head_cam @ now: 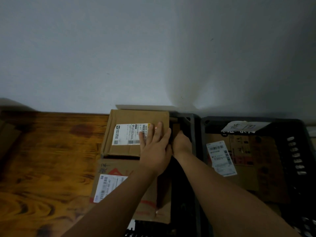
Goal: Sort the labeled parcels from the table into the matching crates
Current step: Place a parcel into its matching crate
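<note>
A brown cardboard parcel [126, 134] with a white shipping label lies against the wall, on top of the far end of a larger parcel [123, 183] with red print and its own label. My left hand [154, 147] rests flat on the upper parcel's right part, fingers straight and covering the label's edge. My right hand [182, 144] is at that parcel's right side, its fingers hidden in the dark gap beside the wall of the middle black crate [192, 129]. Both parcels sit at this crate's left side.
A second black crate [294, 151] stands on the right with a handwritten paper tag [244, 127] on its far rim and a labeled cardboard parcel [248, 161] inside. A wooden table [47, 159] spreads to the left. A grey wall rises behind everything.
</note>
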`<state>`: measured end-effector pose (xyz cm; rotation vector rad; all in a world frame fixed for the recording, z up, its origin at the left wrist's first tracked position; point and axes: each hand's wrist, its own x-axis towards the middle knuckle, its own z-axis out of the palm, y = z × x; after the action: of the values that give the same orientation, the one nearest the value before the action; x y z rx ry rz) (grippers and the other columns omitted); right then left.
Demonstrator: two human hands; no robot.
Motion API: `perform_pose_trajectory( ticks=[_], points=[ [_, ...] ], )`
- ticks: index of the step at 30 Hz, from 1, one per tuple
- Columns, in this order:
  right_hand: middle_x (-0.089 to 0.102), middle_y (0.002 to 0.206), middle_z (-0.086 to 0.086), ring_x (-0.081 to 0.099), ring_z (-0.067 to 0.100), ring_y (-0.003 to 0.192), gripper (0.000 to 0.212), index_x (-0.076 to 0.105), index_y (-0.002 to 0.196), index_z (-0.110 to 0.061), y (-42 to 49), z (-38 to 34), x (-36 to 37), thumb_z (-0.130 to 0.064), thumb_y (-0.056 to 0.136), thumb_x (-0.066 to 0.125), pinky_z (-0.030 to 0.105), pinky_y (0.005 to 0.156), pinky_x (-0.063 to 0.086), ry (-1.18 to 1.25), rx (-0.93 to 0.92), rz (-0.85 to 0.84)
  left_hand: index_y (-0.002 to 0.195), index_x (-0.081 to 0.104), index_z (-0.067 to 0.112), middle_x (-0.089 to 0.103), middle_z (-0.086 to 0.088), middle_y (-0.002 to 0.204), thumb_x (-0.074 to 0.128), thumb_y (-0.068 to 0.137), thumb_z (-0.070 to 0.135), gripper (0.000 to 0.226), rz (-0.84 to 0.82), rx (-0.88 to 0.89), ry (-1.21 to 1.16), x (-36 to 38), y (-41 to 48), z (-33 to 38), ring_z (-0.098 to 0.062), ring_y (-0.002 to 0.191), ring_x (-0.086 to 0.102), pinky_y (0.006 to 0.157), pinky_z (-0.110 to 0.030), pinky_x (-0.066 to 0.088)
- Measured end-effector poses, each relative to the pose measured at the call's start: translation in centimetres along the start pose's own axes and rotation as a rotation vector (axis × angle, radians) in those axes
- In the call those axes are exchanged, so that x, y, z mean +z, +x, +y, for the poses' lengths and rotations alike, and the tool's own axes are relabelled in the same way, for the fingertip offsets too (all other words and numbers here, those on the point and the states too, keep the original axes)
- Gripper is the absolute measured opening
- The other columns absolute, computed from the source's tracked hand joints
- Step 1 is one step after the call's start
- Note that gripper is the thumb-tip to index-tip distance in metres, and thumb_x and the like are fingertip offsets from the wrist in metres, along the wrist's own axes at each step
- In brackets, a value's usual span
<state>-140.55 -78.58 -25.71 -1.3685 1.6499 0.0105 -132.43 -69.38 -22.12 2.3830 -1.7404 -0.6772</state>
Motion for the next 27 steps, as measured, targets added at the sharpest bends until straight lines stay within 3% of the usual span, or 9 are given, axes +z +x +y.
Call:
perform_pose_trajectory(
  ticks=[3, 7, 12, 15, 17, 19, 22, 27],
  points=[
    [0.059, 0.135, 0.015, 0.059, 0.031, 0.112, 0.031, 0.051, 0.131, -0.012, 0.0, 1.3, 0.5, -0.030, 0.112, 0.035, 0.031, 0.089, 0.040, 0.036, 0.014, -0.062, 0.162, 0.010, 0.038, -0.015, 0.005, 0.169, 0.012, 0.095, 0.049, 0.068, -0.007, -0.012, -0.018, -0.1, 0.1, 0.0, -0.013, 0.145, -0.034, 0.117, -0.048, -0.026],
    [0.062, 0.131, 0.016, 0.060, 0.035, 0.119, 0.042, 0.056, 0.135, -0.012, 0.2, 2.0, 1.1, -0.038, 0.110, 0.037, 0.045, 0.108, 0.046, 0.167, 0.002, -0.059, 0.162, 0.011, 0.038, -0.014, 0.006, 0.170, 0.002, 0.091, 0.055, 0.073, 0.016, 0.007, -0.019, -0.1, 0.1, 0.0, -0.014, 0.145, -0.035, 0.116, -0.046, -0.028],
    [0.067, 0.119, 0.011, 0.063, 0.030, 0.108, 0.042, 0.059, 0.129, -0.020, 0.2, 1.7, 1.8, -0.050, 0.107, 0.040, 0.046, 0.104, 0.048, 0.347, 0.006, -0.064, 0.162, 0.010, 0.038, -0.015, 0.006, 0.169, 0.003, 0.091, 0.054, 0.072, 0.013, 0.008, -0.016, 0.0, 0.0, -0.1, -0.015, 0.147, -0.034, 0.113, -0.043, -0.033],
    [0.059, 0.137, 0.012, 0.059, 0.032, 0.123, 0.045, 0.041, 0.150, -0.021, 0.4, 1.9, 2.0, -0.036, 0.108, 0.046, 0.036, 0.102, 0.045, 0.170, -0.082, -0.060, 0.162, 0.011, 0.038, -0.014, 0.005, 0.170, 0.019, 0.102, 0.048, 0.061, 0.005, 0.004, -0.021, -0.1, 0.1, -0.1, -0.017, 0.150, -0.031, 0.115, -0.046, -0.029],
    [0.049, 0.150, 0.017, 0.053, 0.033, 0.134, 0.060, 0.022, 0.161, -0.014, 0.6, 2.2, 1.9, -0.023, 0.107, 0.048, 0.038, 0.106, 0.042, 0.070, -0.108, -0.029, 0.162, 0.011, 0.038, -0.014, 0.005, 0.170, 0.028, 0.108, 0.043, 0.057, 0.001, -0.001, -0.023, -0.2, 0.1, 0.0, -0.018, 0.152, -0.029, 0.116, -0.047, -0.027],
    [0.043, 0.156, 0.018, 0.049, 0.034, 0.138, 0.071, 0.013, 0.163, -0.015, 0.2, 2.3, 1.4, -0.033, 0.106, 0.050, 0.041, 0.111, 0.040, 0.034, -0.085, -0.062, 0.162, 0.011, 0.038, -0.014, 0.006, 0.170, 0.032, 0.108, 0.040, 0.057, -0.004, -0.005, -0.032, -0.4, 0.1, 0.0, -0.019, 0.153, -0.027, 0.117, -0.047, -0.026],
    [0.045, 0.154, 0.016, 0.051, 0.035, 0.135, 0.074, 0.019, 0.161, -0.016, -0.4, 2.4, 1.1, -0.047, 0.102, 0.054, 0.042, 0.107, 0.042, 0.022, -0.091, -0.077, 0.162, 0.012, 0.038, -0.014, 0.005, 0.170, 0.033, 0.108, 0.040, 0.058, -0.013, -0.009, -0.048, -0.5, 0.0, 0.0, -0.019, 0.153, -0.026, 0.118, -0.047, -0.025],
    [0.052, 0.147, 0.015, 0.055, 0.034, 0.131, 0.060, 0.034, 0.153, -0.015, -1.1, 2.8, 1.1, -0.043, 0.103, 0.052, 0.039, 0.102, 0.044, 0.037, -0.115, -0.035, 0.162, 0.019, 0.037, -0.009, 0.005, 0.171, 0.036, 0.108, 0.036, 0.056, 0.009, -0.007, -0.102, -0.7, -0.1, 0.1, -0.020, 0.154, -0.022, 0.121, -0.049, -0.020]
  ],
)
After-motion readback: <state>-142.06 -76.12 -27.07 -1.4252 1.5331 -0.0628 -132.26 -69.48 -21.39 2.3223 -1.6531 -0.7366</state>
